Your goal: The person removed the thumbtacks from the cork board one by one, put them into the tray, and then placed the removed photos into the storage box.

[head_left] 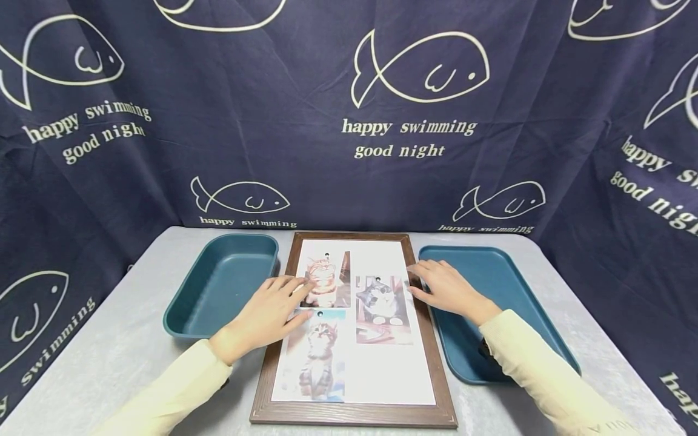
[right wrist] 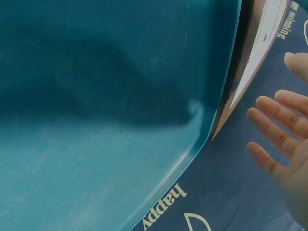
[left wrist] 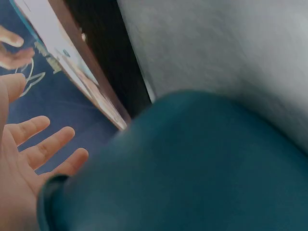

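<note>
A white board in a brown wooden frame (head_left: 354, 414) lies on the table between two teal trays. Three cat pictures are on it: an orange cat (head_left: 325, 280) at upper left, a sitting kitten (head_left: 319, 363) below it, and a grey-and-white cat (head_left: 383, 306) at right. Each has a small black round magnet (head_left: 378, 279) at its top. My left hand (head_left: 268, 312) reaches over the board's left side, fingertips overlapping the orange cat picture. At the right frame edge is my right hand (head_left: 449, 289), fingertips near the grey cat picture. Both wrist views show relaxed, spread fingers holding nothing.
Left of the board stands a deep teal bin (head_left: 179, 297). A shallow teal tray (head_left: 518, 290) lies on the right, under the right forearm; a small dark shape shows beneath that sleeve. A navy curtain (head_left: 316, 133) with fish prints closes off the back and sides.
</note>
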The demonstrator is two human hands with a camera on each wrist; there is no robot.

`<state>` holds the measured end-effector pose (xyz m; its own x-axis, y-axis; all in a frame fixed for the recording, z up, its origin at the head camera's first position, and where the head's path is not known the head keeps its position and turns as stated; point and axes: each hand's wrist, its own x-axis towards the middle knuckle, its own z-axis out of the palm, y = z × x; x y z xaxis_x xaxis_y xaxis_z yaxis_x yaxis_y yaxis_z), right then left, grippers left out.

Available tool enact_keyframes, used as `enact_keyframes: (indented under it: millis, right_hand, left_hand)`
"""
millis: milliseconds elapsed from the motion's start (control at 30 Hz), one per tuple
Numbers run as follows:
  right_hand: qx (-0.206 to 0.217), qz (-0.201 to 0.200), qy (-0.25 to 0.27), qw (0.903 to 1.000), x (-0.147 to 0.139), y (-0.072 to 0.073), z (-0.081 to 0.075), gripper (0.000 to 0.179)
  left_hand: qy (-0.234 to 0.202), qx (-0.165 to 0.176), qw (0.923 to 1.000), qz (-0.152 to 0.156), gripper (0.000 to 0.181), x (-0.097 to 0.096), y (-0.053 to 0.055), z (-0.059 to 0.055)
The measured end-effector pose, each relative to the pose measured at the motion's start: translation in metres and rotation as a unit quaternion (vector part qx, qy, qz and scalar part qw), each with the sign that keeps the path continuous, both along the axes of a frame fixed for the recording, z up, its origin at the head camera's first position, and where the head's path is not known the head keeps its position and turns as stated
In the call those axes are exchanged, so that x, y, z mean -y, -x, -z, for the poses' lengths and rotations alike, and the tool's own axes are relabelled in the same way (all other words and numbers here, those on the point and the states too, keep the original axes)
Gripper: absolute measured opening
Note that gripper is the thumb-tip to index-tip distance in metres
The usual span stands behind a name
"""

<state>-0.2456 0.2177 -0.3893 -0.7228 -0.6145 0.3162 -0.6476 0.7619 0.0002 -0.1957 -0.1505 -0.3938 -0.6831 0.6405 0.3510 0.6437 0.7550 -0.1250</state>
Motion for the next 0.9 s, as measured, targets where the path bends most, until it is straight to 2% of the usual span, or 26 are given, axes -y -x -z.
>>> enact_keyframes:
  millis: [133, 267, 467, 767, 900]
  right_hand:
    - [-0.006, -0.012, -0.004, 0.9999, 0.005, 0.002, 0.001, 0.037]
    - [-0.009, -0.018, -0.009, 0.9998, 0.008, 0.004, 0.002, 0.037]
    - [0.003, -0.020, -0.009, 0.9998, 0.016, 0.006, 0.003, 0.036]
    - [0.003, -0.036, -0.021, 0.9991, 0.030, 0.011, 0.005, 0.032]
    - [0.017, -0.038, -0.026, 0.9988, 0.037, 0.013, 0.005, 0.031]
  left_hand:
    - [0.001, 0.002, 0.9999, 0.014, 0.048, -0.007, -0.002, 0.002]
    - [0.001, 0.018, 0.9995, 0.025, 0.049, -0.014, -0.003, 0.004]
    - [-0.001, 0.030, 0.9986, 0.044, 0.050, -0.023, -0.003, 0.006]
    - [0.020, 0.054, 0.9965, 0.060, 0.047, -0.042, -0.003, 0.001]
    - [0.029, 0.059, 0.9958, 0.065, 0.047, -0.049, -0.002, 0.001]
